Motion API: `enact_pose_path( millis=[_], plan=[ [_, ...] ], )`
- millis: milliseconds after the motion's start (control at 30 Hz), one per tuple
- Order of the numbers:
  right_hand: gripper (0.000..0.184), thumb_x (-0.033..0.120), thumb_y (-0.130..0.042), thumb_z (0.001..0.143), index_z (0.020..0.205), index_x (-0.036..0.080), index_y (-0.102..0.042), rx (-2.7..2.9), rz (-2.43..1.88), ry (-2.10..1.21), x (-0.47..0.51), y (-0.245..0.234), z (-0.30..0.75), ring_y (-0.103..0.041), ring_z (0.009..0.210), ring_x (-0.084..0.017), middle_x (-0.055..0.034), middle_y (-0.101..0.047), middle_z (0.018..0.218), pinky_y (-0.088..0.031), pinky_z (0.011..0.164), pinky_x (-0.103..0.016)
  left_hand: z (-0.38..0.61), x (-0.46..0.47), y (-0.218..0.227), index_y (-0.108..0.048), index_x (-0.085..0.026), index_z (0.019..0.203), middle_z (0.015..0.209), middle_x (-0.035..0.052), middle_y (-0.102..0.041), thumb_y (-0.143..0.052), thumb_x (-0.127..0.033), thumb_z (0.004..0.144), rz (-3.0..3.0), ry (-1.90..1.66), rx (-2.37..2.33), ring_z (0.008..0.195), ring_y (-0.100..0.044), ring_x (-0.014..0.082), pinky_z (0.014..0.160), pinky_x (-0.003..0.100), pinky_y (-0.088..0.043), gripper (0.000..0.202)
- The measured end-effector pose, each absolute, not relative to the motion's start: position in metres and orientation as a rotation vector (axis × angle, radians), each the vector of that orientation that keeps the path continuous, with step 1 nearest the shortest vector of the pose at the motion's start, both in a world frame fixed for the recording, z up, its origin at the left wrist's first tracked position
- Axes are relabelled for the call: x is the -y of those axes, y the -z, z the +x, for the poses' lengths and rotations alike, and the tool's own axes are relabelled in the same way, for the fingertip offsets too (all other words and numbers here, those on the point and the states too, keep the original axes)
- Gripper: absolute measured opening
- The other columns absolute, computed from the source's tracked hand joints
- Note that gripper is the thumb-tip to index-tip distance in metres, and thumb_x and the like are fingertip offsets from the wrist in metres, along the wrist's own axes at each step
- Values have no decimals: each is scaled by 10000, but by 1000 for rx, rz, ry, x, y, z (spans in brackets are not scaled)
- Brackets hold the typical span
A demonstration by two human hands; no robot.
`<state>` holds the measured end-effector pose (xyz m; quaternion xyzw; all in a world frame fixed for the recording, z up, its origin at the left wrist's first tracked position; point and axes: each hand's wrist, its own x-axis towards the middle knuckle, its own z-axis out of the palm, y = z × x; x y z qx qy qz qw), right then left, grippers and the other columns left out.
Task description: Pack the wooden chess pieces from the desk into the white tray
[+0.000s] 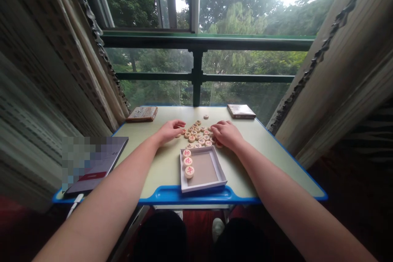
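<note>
Between my hands lies a loose cluster of round wooden Chinese chess pieces [192, 138], marked with characters in red and dark ink. My left hand [168, 132] is at the cluster's left edge, its fingers stretched toward the pieces and holding none that I can see. On the right side, my right hand [227, 133] rests over the outermost pieces with its fingers apart and slightly bent; a few pieces are partly hidden under it. Nearer to me sits a shallow white open box [205, 168]. Three red-marked pieces [188, 161] stand in a column along its left wall.
A lone piece [206, 116] lies beyond the cluster. At the far corners of the blue-edged table [258, 163] are a patterned flat box [142, 114] and another flat box [241, 111]. A dark flat object [106, 168], partly blurred out, lies left, with a white cable [75, 204] nearby.
</note>
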<state>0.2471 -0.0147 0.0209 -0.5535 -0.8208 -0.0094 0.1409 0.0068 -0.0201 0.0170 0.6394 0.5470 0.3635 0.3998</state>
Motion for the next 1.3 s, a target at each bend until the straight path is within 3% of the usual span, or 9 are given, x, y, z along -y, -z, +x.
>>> enact_pose_path(
  millis=[267, 400, 533, 700, 833, 1000, 1133, 1300],
  plan=[
    [298, 386, -457, 824, 910, 220, -689, 2227, -1735, -92, 7, -21, 250, -519, 897, -211, -59, -679, 830, -381, 706, -272, 8, 20, -16, -612, -138, 950, 941, 84, -657, -576, -256, 633, 1668, -871, -1461, 860, -601, 190, 697, 292, -470, 340],
    [321, 373, -461, 809, 1004, 225, -669, 2247, -1682, -104, 7, -22, 250, -519, 918, -229, -61, -672, 940, -387, 736, -293, 10, 19, -12, -630, -132, 917, 917, 80, -663, -573, -267, 634, 1699, -887, -1475, 834, -601, 179, 726, 288, -466, 319],
    [258, 358, -490, 792, 872, 216, -691, 2251, -1656, -134, 4, -20, 249, -547, 915, -225, -76, -662, 937, -399, 763, -302, 13, 16, -8, -647, -141, 871, 793, 55, -666, -555, -271, 644, 1736, -947, -1535, 735, -606, 165, 680, 282, -477, 277],
    [205, 343, -583, 752, 878, 187, -628, 2048, -1630, -385, 3, -19, 248, -602, 772, -162, -60, -662, 888, -440, 656, -256, 13, 14, -10, -646, -148, 815, 794, 44, -660, -509, -236, 661, 1729, -1202, -1598, 698, -606, 161, 611, 268, -490, 224],
    [182, 301, -599, 752, 881, 173, -610, 1941, -1457, -502, 20, -39, 244, -595, 812, -152, -68, -653, 915, -450, 657, -239, 10, 15, -13, -643, -144, 741, 729, 29, -651, -494, -221, 648, 1706, -1258, -1595, 637, -594, 153, 588, 273, -490, 192],
    [206, 332, -645, 704, 849, 186, -642, 2476, -979, -1002, 56, -64, 241, -579, 742, -131, -7, -653, 821, -433, 646, -227, 9, 14, -13, -643, -156, 706, 710, 20, -648, -502, -226, 627, 1723, -1241, -1568, 607, -578, 142, 570, 270, -479, 177],
    [204, 320, -699, 648, 794, 187, -649, 2718, -960, -910, 73, -63, 237, -556, 700, -132, 10, -633, 750, -405, 627, -230, 9, 14, -12, -641, -155, 703, 708, 30, -651, -492, -214, 627, 1721, -1236, -1583, 608, -572, 143, 557, 267, -477, 177],
    [135, 307, -679, 685, 746, 188, -693, 2840, -884, -661, 73, -61, 232, -539, 758, -150, -10, -630, 735, -384, 701, -238, 9, 14, -10, -642, -151, 696, 683, 32, -647, -500, -200, 633, 1714, -1200, -1565, 604, -572, 133, 551, 248, -480, 164]
  ],
)
